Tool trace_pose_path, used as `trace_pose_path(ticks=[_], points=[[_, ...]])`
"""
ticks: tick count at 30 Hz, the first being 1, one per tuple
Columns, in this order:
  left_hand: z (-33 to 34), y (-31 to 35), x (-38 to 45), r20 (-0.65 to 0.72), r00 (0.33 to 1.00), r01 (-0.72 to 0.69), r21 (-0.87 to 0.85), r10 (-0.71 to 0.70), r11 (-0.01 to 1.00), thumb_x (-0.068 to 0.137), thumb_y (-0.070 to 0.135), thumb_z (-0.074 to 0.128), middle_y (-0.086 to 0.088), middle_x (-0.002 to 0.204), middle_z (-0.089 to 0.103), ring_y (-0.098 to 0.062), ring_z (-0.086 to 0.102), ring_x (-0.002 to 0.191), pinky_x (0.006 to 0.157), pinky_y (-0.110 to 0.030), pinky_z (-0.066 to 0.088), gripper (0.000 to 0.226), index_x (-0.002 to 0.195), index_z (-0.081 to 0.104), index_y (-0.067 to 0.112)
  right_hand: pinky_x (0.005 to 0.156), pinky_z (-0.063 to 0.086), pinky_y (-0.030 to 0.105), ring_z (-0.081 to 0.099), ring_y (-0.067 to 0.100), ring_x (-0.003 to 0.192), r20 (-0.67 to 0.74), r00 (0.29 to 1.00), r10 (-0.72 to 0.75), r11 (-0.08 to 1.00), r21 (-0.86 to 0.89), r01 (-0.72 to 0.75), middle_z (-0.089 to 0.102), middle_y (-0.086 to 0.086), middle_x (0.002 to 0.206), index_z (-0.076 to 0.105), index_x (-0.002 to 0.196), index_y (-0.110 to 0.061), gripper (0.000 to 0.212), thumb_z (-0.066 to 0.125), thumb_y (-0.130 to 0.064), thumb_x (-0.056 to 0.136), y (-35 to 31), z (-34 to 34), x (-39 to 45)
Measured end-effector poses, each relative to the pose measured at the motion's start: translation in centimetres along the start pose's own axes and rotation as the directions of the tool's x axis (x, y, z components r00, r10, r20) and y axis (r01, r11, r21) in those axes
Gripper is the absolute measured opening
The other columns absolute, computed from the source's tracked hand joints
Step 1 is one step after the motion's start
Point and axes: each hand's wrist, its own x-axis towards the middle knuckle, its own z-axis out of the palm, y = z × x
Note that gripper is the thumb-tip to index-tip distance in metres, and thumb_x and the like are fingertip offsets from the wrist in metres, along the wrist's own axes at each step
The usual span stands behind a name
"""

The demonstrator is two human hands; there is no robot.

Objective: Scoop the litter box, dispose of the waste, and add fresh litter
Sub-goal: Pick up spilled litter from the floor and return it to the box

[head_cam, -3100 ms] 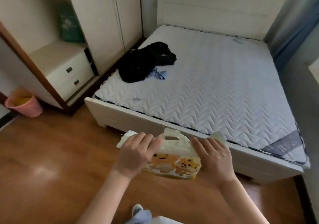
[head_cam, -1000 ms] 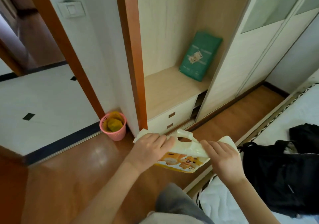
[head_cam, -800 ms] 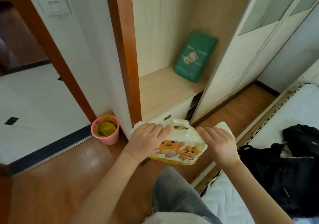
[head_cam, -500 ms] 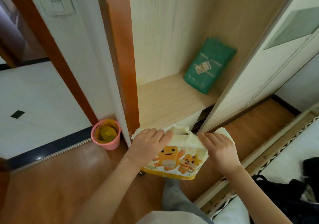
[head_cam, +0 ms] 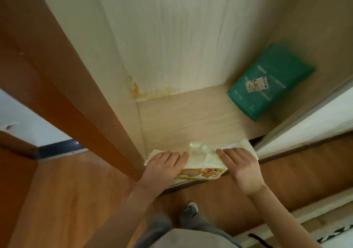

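Now both hands grip the top of a cream litter bag (head_cam: 202, 163) printed with cartoon animals: left hand (head_cam: 164, 164) at its left corner, right hand (head_cam: 241, 165) at its right, at the front edge of the wooden shelf (head_cam: 191, 117), where a green package (head_cam: 267, 83) leans.

Left grip (head_cam: 165, 163) and right grip (head_cam: 241, 163) both clasp the bag (head_cam: 203, 164)

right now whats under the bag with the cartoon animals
The bag, gripped at its top by the left hand and the right hand, sits at the front edge of the light wood shelf. Whether its base rests on the shelf is hidden by the bag itself.
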Motion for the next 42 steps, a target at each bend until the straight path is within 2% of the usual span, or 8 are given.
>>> trace_pose_path(ticks=[5, 14, 21, 28, 31, 34, 39, 42], points=[[1.6, -1.6, 1.9, 0.111, 0.986, 0.124, -0.014, -0.121, 0.992, 0.06, 0.007, 0.081, -0.006, 0.102, 0.07, -0.021, 0.069, 0.09, 0.074, -0.03, 0.056, 0.068, 0.121, 0.05, 0.015, 0.066, 0.055, 0.035, 0.066, 0.028, 0.073, -0.018, 0.991, -0.13, 0.992, -0.012, 0.129, 0.071, 0.01, 0.09, 0.073, 0.102, -0.003, 0.031, 0.043, -0.002, 0.094, 3.8, 2.8, 3.8], [3.0, -2.7, 3.5, 0.187, 0.935, 0.293, 0.068, -0.301, 0.954, 0.046, 0.021, 0.089, -0.004, 0.09, 0.068, -0.019, 0.067, 0.076, 0.064, -0.028, 0.055, 0.088, 0.123, 0.047, 0.014, 0.064, 0.054, 0.036, 0.066, 0.026, 0.072, 0.004, 0.952, -0.306, 0.949, 0.075, 0.305, 0.071, 0.009, 0.089, 0.072, 0.101, -0.004, 0.034, 0.039, 0.001, 0.096, 7.7, 7.0, 9.9], [5.3, -2.0, 4.7, 0.172, 0.852, 0.459, 0.211, -0.495, 0.863, 0.051, 0.015, 0.074, -0.002, 0.078, 0.066, -0.018, 0.062, 0.059, 0.049, -0.025, 0.049, 0.072, 0.118, 0.047, 0.012, 0.061, 0.055, 0.033, 0.067, 0.026, 0.066, -0.008, 0.859, -0.512, 0.836, 0.227, 0.5, 0.072, 0.009, 0.085, 0.075, 0.095, -0.003, 0.044, 0.032, 0.007, 0.092, 10.4, 11.5, 14.5], [8.6, 0.0, 6.2, 0.4, 0.621, 0.627, 0.262, -0.674, 0.734, 0.046, 0.019, 0.082, -0.003, 0.072, 0.065, -0.018, 0.059, 0.049, 0.04, -0.023, 0.045, 0.082, 0.119, 0.046, 0.011, 0.064, 0.056, 0.032, 0.068, 0.026, 0.068, 0.045, 0.675, -0.736, 0.649, 0.329, 0.686, 0.072, 0.01, 0.087, 0.074, 0.098, -0.005, 0.038, 0.049, 0.007, 0.072, 13.0, 17.8, 18.5], [9.6, 0.0, 7.6, 0.464, 0.511, 0.69, 0.282, -0.724, 0.667, 0.034, 0.021, 0.09, -0.003, 0.064, 0.062, -0.018, 0.055, 0.041, 0.034, -0.02, 0.036, 0.086, 0.115, 0.063, 0.011, 0.063, 0.056, 0.032, 0.068, 0.026, 0.067, 0.074, 0.583, -0.809, 0.565, 0.37, 0.737, 0.072, 0.009, 0.087, 0.074, 0.097, -0.006, 0.049, 0.081, 0.011, 0.051, 13.4, 19.8, 20.5], [9.4, 0.2, 9.5, 0.562, 0.355, 0.749, 0.308, -0.747, 0.587, 0.078, 0.013, 0.071, -0.013, 0.097, 0.063, -0.028, 0.066, 0.074, 0.053, -0.031, 0.044, 0.071, 0.142, 0.04, 0.006, 0.06, 0.056, 0.032, 0.068, 0.025, 0.065, 0.129, 0.486, -0.865, 0.496, 0.372, 0.785, 0.073, 0.008, 0.085, 0.075, 0.096, -0.006, 0.061, 0.088, 0.008, 0.038, 13.4, 21.2, 22.6], [11.4, -0.2, 10.4, 0.588, 0.219, 0.823, 0.317, -0.778, 0.471, 0.095, 0.002, 0.044, -0.019, 0.12, 0.053, -0.037, 0.061, 0.098, 0.075, -0.043, 0.048, 0.066, 0.151, 0.01, 0.006, 0.06, 0.055, 0.031, 0.067, 0.025, 0.065, 0.148, 0.377, -0.914, 0.404, 0.414, 0.816, 0.072, 0.005, 0.084, 0.074, 0.098, -0.008, 0.047, 0.079, 0.006, 0.053, 13.0, 24.5, 24.6], [12.4, 0.1, 10.4, 0.646, 0.158, 0.834, 0.318, -0.747, 0.451, 0.093, -0.005, 0.043, -0.021, 0.121, 0.052, -0.038, 0.062, 0.097, 0.071, -0.043, 0.047, 0.069, 0.151, 0.008, 0.004, 0.055, 0.054, 0.027, 0.065, 0.023, 0.06, 0.18, 0.293, -0.939, 0.343, 0.449, 0.825, 0.071, 0.004, 0.079, 0.074, 0.095, -0.009, 0.038, 0.044, -0.004, 0.072, 12.5, 26.0, 24.7]])
